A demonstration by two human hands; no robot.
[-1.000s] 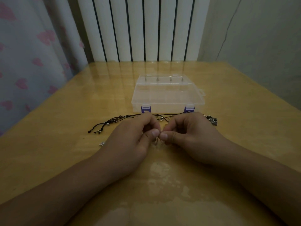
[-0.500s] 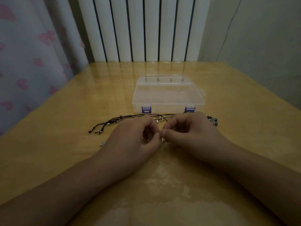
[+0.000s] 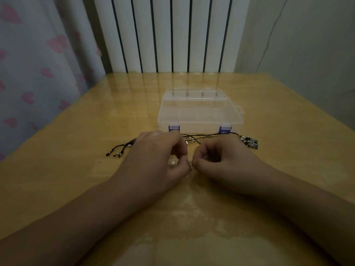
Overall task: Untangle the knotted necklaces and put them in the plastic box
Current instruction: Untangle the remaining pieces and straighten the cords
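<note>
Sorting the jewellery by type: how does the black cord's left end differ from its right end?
The black cord's left end splits into several thin strands with small beads at the tips; the right end carries a chunky dark metal pendant. The left end fans out loosely; the right end is one compact cluster. Both lie flat on the yellow wooden table.

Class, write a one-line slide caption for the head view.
Both hands, left and right, pinch a knotted necklace before a closed plastic box.
</note>
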